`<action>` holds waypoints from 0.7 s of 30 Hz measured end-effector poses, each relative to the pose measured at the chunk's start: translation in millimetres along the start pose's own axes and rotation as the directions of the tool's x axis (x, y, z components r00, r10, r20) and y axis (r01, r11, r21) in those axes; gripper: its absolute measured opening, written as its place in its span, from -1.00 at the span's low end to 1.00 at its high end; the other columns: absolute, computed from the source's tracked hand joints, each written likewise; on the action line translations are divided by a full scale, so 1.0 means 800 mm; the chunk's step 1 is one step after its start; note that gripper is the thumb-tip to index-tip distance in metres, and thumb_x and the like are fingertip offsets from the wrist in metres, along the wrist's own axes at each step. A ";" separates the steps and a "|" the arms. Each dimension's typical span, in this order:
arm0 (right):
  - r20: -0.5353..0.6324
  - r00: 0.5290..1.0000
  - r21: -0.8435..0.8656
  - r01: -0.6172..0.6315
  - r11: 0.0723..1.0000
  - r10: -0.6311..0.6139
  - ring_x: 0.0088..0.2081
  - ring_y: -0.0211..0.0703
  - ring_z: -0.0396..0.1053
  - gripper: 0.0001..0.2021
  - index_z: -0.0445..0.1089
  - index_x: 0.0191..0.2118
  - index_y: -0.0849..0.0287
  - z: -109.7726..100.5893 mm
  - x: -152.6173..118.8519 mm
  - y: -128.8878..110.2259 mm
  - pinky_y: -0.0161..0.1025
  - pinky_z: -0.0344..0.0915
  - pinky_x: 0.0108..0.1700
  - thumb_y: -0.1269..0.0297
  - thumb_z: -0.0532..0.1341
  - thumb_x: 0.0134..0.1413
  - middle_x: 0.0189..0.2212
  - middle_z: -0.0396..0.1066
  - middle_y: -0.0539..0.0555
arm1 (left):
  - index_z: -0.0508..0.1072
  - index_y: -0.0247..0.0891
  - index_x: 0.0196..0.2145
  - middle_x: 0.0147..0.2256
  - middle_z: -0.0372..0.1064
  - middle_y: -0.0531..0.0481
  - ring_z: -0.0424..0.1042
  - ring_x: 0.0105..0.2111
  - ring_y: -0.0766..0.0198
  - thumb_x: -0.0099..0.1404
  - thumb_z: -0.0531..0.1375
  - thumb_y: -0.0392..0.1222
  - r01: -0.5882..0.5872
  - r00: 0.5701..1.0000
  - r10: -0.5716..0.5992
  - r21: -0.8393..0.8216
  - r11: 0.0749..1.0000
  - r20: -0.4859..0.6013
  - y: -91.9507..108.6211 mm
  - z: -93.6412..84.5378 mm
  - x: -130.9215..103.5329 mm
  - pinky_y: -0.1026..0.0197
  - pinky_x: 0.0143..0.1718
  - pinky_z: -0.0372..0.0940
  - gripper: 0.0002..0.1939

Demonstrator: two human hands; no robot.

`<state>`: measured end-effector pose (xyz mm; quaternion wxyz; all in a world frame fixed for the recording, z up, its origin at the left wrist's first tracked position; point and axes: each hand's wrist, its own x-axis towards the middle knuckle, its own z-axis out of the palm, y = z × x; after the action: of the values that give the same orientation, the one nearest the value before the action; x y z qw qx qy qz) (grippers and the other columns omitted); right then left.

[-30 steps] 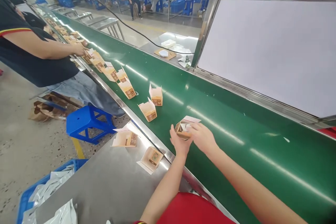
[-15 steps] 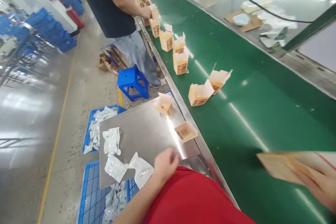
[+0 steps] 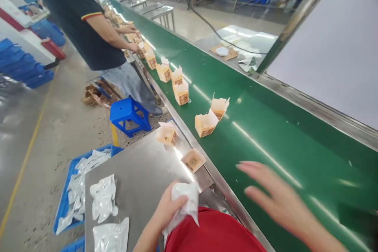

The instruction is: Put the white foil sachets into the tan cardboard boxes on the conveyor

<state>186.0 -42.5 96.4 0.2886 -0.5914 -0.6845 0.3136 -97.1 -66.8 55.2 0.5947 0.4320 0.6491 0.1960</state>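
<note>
My left hand [image 3: 171,206] grips a white sealed pouch [image 3: 186,201] over the near edge of the metal table [image 3: 138,165]. Over the green belt [image 3: 295,149] my right hand [image 3: 274,201] is spread, slightly blurred, holding nothing. Two open-topped cartons stand at the table's right edge, a flapped one [image 3: 167,134] and a nearer one [image 3: 193,160]. On the belt, a pair of open cartons [image 3: 206,124] touch each other, and several more stand farther up. Two white pouches [image 3: 104,198] lie on the table's left part.
Left of the table, a blue basket [image 3: 63,201] holds several pouches. Beyond it are a blue stool [image 3: 125,112] and a person in a dark shirt [image 3: 73,19] handling cartons at the belt. A metal frame [image 3: 295,19] and a hanging cable border the far side.
The view has swung up and to the right. My left hand has taken hold of a pouch. My right hand has let go of the carton it held and its fingers are spread.
</note>
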 end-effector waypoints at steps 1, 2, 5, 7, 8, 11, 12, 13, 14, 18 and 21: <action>0.149 0.987 0.095 0.043 0.995 -0.057 -0.03 -0.06 0.33 -0.56 0.37 0.04 0.01 0.005 0.000 -0.013 -0.19 0.39 -0.09 -0.04 0.13 0.10 0.02 0.33 0.07 | 0.32 -0.26 -0.28 -0.41 0.36 -0.01 0.34 -0.40 0.22 0.00 0.17 0.09 -0.046 0.995 0.057 -0.116 0.992 0.088 0.024 0.015 0.000 0.22 -0.34 0.28 -0.59; 0.276 0.957 0.211 0.033 0.977 -0.092 -0.03 -0.06 0.33 -0.56 0.33 0.09 0.00 0.012 0.001 -0.024 -0.18 0.37 -0.06 0.03 0.16 0.09 0.03 0.32 0.07 | 0.31 -0.27 -0.30 -0.43 0.34 0.00 0.32 -0.43 0.25 -0.02 0.17 0.16 -0.085 0.987 0.109 -0.195 0.977 0.120 0.045 0.031 0.001 0.24 -0.38 0.27 -0.54; 0.301 0.952 0.436 -0.195 0.878 0.062 -0.15 -0.08 0.38 -0.57 0.30 0.06 0.09 0.023 0.020 -0.033 -0.20 0.38 -0.13 0.16 0.19 0.05 -0.06 0.37 0.09 | 0.28 -0.24 -0.21 -0.35 0.35 -0.03 0.34 -0.37 0.25 0.05 0.08 0.27 -0.250 0.968 0.250 -0.199 0.948 -0.028 0.095 0.062 0.023 0.25 -0.35 0.29 -0.46; 0.015 0.956 0.421 -0.273 0.865 0.294 -0.29 -0.10 0.40 -0.57 0.30 -0.02 0.13 0.014 0.043 -0.022 -0.22 0.39 -0.27 0.10 0.24 -0.04 -0.16 0.40 0.09 | 0.25 -0.22 -0.12 -0.23 0.35 -0.08 0.37 -0.25 0.22 0.18 -0.07 0.23 -0.351 0.931 0.333 -0.116 0.929 -0.151 0.121 0.060 0.053 0.21 -0.23 0.32 -0.49; -0.177 0.916 0.361 -0.279 0.890 0.359 -0.33 -0.11 0.39 -0.56 0.29 -0.05 0.13 0.007 0.058 -0.013 -0.23 0.38 -0.30 0.07 0.25 -0.06 -0.18 0.40 0.09 | 0.23 -0.22 -0.08 -0.17 0.33 -0.11 0.37 -0.18 0.21 0.22 -0.09 0.17 -0.372 0.913 0.356 -0.051 0.927 -0.198 0.133 0.053 0.072 0.18 -0.15 0.31 -0.52; -0.543 0.819 -0.010 -0.227 0.974 0.185 -0.28 -0.08 0.37 -0.70 0.30 -0.10 0.12 -0.001 0.110 0.011 -0.20 0.34 -0.23 0.14 0.19 0.06 -0.18 0.40 0.10 | 0.16 -0.25 0.05 0.06 0.20 -0.19 0.23 0.07 0.09 0.09 0.18 -0.06 -0.335 0.896 0.387 0.239 0.911 -0.216 0.159 0.030 0.139 0.06 0.09 0.17 -0.42; -0.516 0.854 -0.161 -0.177 0.971 0.070 -0.21 -0.04 0.35 -0.79 0.33 -0.13 0.12 0.004 0.128 0.016 -0.17 0.32 -0.17 0.22 0.14 0.12 -0.17 0.40 0.11 | 0.08 -0.26 0.13 0.14 0.10 -0.22 0.15 0.14 0.03 -0.04 0.29 -0.15 -0.335 0.904 0.398 0.321 0.886 -0.153 0.165 0.026 0.163 0.04 0.13 0.12 -0.21; -0.408 0.913 -0.295 -0.112 0.949 -0.019 -0.16 0.00 0.32 -0.83 0.35 -0.15 0.13 0.013 0.146 0.021 -0.14 0.30 -0.13 0.32 0.09 0.15 -0.18 0.41 0.13 | -0.02 -0.26 0.20 0.19 0.01 -0.26 0.08 0.18 -0.02 -0.16 0.35 -0.22 -0.354 0.913 0.403 0.373 0.858 -0.059 0.170 0.025 0.185 0.02 0.14 0.10 0.00; -0.251 0.966 -0.394 -0.040 0.918 -0.065 -0.12 0.03 0.29 -0.81 0.36 -0.18 0.13 0.024 0.162 0.024 -0.10 0.28 -0.09 0.41 0.05 0.15 -0.20 0.41 0.16 | -0.11 -0.27 0.24 0.21 -0.03 -0.30 0.07 0.19 -0.05 -0.25 0.39 -0.26 -0.382 0.918 0.394 0.399 0.834 0.055 0.174 0.028 0.206 0.02 0.13 0.12 0.15; 0.174 0.984 -0.467 0.119 0.876 -0.041 0.02 0.15 0.20 -0.53 0.28 0.02 0.21 0.062 0.206 0.038 0.00 0.20 0.03 0.54 0.21 -0.11 -0.09 0.33 0.27 | -0.09 -0.25 0.22 0.01 0.30 -0.22 0.37 -0.04 -0.01 -0.24 0.38 -0.26 -0.438 0.892 0.313 0.457 0.774 0.325 0.180 0.051 0.258 0.03 -0.03 0.26 0.11; 0.260 0.964 -0.366 0.151 0.918 -0.055 0.09 0.17 0.16 -0.16 0.05 0.18 0.30 0.059 0.209 0.060 -0.04 0.23 0.03 0.41 0.36 -0.32 0.08 0.15 0.33 | -0.02 -0.21 0.18 -0.12 0.40 -0.12 0.43 -0.15 0.01 -0.17 0.34 -0.19 -0.424 0.903 0.300 0.528 0.736 0.306 0.178 0.066 0.261 0.04 -0.11 0.29 -0.01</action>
<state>157.2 124.2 33.2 0.0974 -0.5559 -0.7933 0.2287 16.0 163.7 26.9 0.4456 0.7289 0.5169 0.0554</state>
